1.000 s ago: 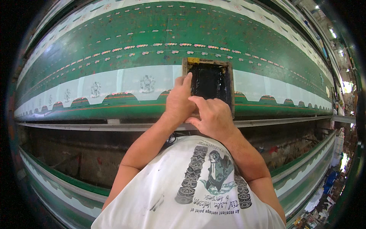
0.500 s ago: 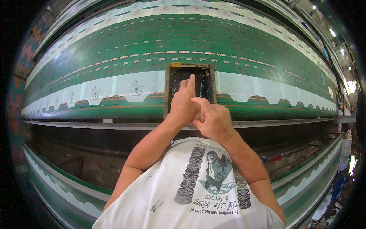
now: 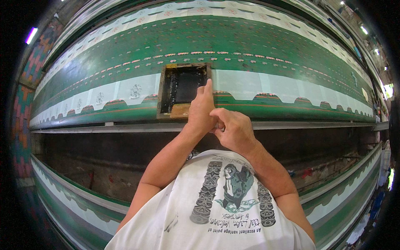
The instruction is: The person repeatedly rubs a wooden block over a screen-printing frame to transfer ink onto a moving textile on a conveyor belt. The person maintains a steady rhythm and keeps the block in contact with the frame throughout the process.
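While both forearms rise from the lower edge of the head view, the items stand as follows. Left hand (image 3: 201,109): laid flat on the right near corner of the wooden-framed rectangular printing screen with black mesh (image 3: 182,86), fingers stretched forward along the frame's right rail, grasping nothing. Right hand (image 3: 234,129): just beside the left, touching its wrist side, fingers curled into a loose fist; whether anything small is pinched inside cannot be told. Screen: lying on the long green printed cloth with white scalloped border band (image 3: 258,54), straddling the white band, near the table's front edge. Grey metal rail (image 3: 125,127): running along that front edge, below the screen. White printed T-shirt (image 3: 216,208): worn by the person, lower centre.
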